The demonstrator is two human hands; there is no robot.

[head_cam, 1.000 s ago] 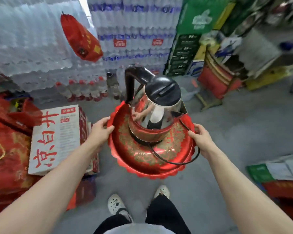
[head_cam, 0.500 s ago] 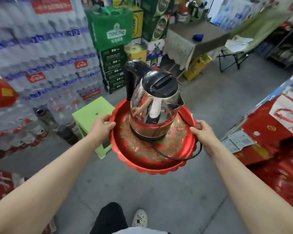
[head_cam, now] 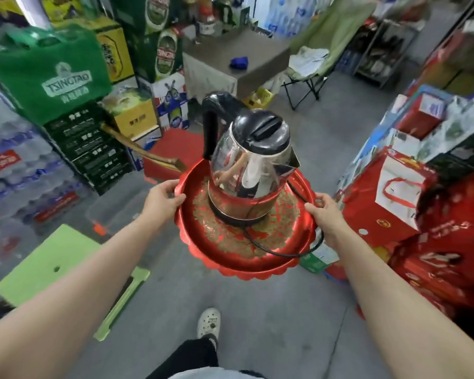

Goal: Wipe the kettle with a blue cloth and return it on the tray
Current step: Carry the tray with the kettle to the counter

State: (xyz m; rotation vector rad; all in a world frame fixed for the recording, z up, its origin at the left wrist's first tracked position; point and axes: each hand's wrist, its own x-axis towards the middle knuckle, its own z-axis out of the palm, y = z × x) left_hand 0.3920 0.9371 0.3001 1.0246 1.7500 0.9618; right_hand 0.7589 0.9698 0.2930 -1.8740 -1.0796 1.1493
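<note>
A bench [head_cam: 266, 58] is seen in the upper centre of the frame, well apart from both hands. The tray [head_cam: 244, 272] is held in mid-air at the centre of the frame, above the floor and roughly level. The kettle [head_cam: 253, 162] is stood upright on the tray, with its lid shut and its handle toward the upper left.

The tray is gripped at both sides. The fingers [head_cam: 178, 198] of the left hand [head_cam: 162, 199] are curled round the left rim, and those of the right hand [head_cam: 327, 214] are curled round the right rim. The cloth [head_cam: 238, 62] is seen as a small blue bundle lying on the bench, touched by neither hand. A black cord [head_cam: 285, 254] is looped across the tray and over its lower right rim.

The task is judged to be at its very start, with no wiping yet done. The tray is yet to be set down, the cloth to be picked up, and the kettle to be lifted, wiped and put back on the tray.
</note>
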